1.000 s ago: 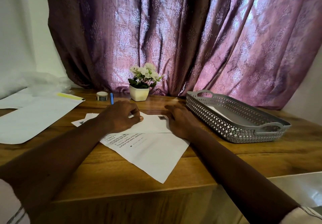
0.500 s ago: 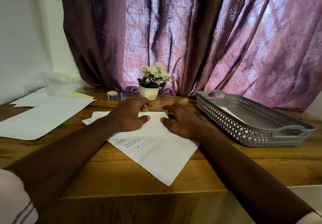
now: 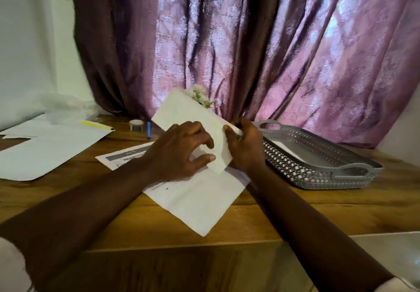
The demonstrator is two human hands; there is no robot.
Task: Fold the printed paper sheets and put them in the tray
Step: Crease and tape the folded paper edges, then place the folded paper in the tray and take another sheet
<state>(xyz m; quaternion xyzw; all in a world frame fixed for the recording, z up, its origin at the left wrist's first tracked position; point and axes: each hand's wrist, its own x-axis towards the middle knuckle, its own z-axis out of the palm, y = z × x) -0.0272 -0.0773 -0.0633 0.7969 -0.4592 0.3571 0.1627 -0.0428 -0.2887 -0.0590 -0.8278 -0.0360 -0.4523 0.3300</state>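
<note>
Here, I held the folded sheet [image 3: 193,119] raised above the table [image 3: 284,219], left hand [image 3: 179,153] and right hand [image 3: 246,148] pinching its edges; light and floppy, it needed edge grips near the tray [image 3: 354,173].

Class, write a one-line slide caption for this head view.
Both hands, left hand and right hand, lift a folded sheet beside the grey tray.

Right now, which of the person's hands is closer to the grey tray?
Right. The right hand grips the folded sheet just beside the grey tray, nearly at its near-left corner. The left hand holds the same sheet farther left, beyond the right hand.
</note>
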